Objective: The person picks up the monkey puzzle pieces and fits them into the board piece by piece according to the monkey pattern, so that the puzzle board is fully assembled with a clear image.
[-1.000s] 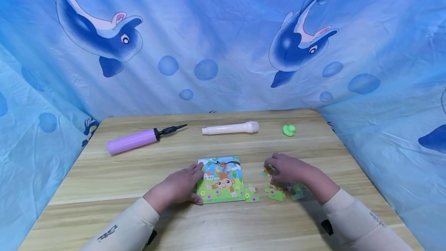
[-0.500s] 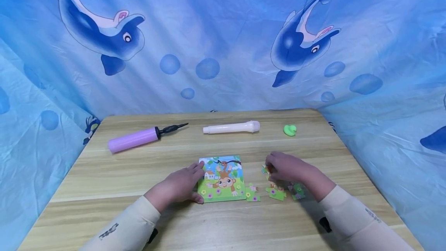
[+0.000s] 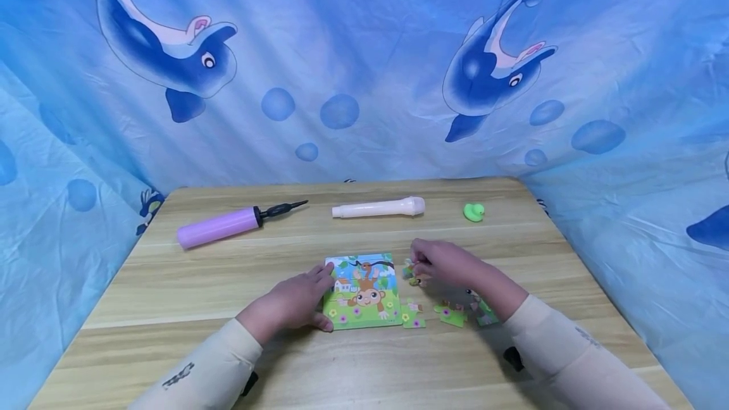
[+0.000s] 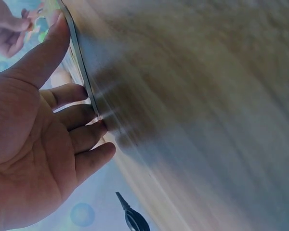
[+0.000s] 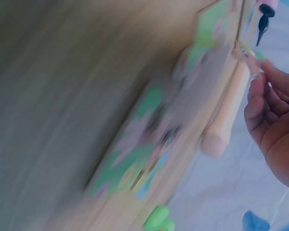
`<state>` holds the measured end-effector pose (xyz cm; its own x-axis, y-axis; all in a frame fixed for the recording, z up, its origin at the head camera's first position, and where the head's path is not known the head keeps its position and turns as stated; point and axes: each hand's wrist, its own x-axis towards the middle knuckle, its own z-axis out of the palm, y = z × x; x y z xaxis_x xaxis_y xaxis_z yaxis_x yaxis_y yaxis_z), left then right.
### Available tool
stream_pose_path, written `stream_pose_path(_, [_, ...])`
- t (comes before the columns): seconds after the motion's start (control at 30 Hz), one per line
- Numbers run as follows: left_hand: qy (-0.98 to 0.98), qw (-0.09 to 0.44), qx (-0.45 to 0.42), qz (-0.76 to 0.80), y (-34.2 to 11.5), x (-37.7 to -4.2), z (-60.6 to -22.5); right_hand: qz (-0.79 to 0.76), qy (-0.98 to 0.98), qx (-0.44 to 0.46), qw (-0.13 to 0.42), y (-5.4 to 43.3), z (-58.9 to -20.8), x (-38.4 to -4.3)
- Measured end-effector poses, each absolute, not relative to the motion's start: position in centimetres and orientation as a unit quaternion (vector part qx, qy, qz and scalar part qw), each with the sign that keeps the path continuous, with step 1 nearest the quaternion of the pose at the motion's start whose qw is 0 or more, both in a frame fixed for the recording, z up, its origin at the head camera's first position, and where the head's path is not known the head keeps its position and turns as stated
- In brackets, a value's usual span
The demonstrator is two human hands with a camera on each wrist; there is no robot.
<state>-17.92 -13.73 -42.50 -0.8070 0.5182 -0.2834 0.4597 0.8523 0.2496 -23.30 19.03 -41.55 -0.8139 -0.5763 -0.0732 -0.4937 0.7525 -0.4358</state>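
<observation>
A square puzzle board [image 3: 369, 316] printed with a monkey lies in the middle of the table. My left hand [image 3: 292, 299] rests at its left side; in the left wrist view the thumb and fingertips touch the board's edge [image 4: 82, 62], fingers fairly straight. Just beyond the board's right side, my right hand [image 3: 447, 263] pinches a jigsaw piece [image 5: 250, 62] between thumb and fingers, raised in the right wrist view. One green jigsaw piece [image 3: 413, 315] lies against the board's lower right edge. More pieces, including a flowered one [image 3: 452, 316] and a darker green one [image 3: 486, 314], lie farther right, partly under the right forearm.
Along the back of the wooden table [image 3: 364, 372] lie a purple hand pump [image 3: 219, 228] with a black nozzle, a pale toy microphone [image 3: 377, 208] and a small green duck [image 3: 474, 212]. A blue dolphin-printed curtain [image 3: 364, 49] surrounds the table's back and sides.
My right hand has moved left from the loose pieces towards the board, carrying a jigsaw piece. My left hand has stayed at the board's left edge.
</observation>
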Motion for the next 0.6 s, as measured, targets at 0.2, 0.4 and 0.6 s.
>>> stream_pose_path(0.2, [0.946, 0.177, 0.255, 0.091, -13.8, -17.9, -42.6, -0.295, 0.892, -0.308, 0.152, 16.0, -41.7, -23.1])
stream_pose_path(0.4, [0.944, 0.182, 0.257, 0.095, -13.8, -17.9, -42.6, -0.35, 0.871, -0.292, 0.184, 13.0, -42.6, -22.5])
stream_pose_path(0.6, [0.945, 0.18, 0.257, 0.096, -13.8, -18.0, -42.6, -0.29, 0.903, -0.287, 0.133, 11.0, -43.1, -22.5])
